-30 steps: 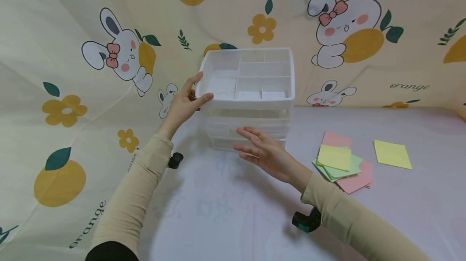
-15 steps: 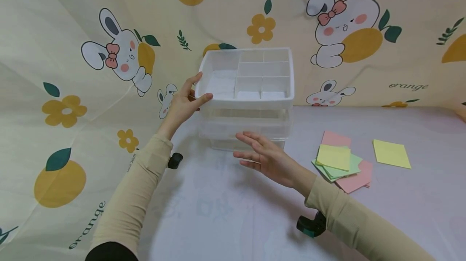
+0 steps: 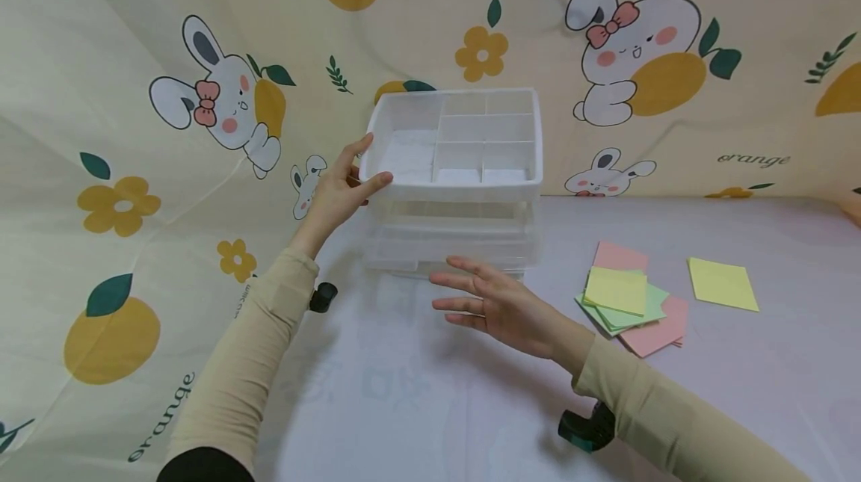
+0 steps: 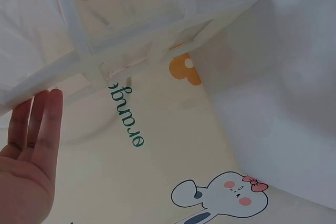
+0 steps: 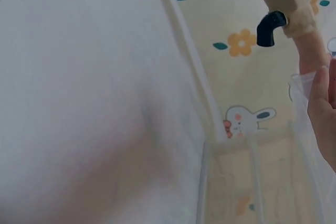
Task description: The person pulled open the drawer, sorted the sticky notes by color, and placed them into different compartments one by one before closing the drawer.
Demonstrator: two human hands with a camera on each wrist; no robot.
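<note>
A white plastic drawer organizer [image 3: 451,193] with a divided top tray stands against the patterned backdrop. Its translucent drawer [image 3: 397,254] sticks out at the front. My left hand [image 3: 336,194] holds the organizer's upper left corner, thumb on the front rim; in the left wrist view its fingers [image 4: 47,124] press the white frame from the side. At the drawer's front edge, my right hand [image 3: 504,306] pinches with thumb and index finger, the other fingers spread. That grip is partly hidden in the right wrist view, where the hand [image 5: 325,114] shows at the right edge.
Pink, green and yellow sticky notes [image 3: 625,303] lie in an overlapping pile on the white table [image 3: 403,407], right of the organizer. A separate yellow note [image 3: 723,284] lies farther right. The cloth backdrop [image 3: 430,26], printed with rabbits and oranges, rises behind.
My right hand has moved back toward me and a little right. The translucent drawer has slid farther out with it. My left hand has stayed at the organizer's corner.
</note>
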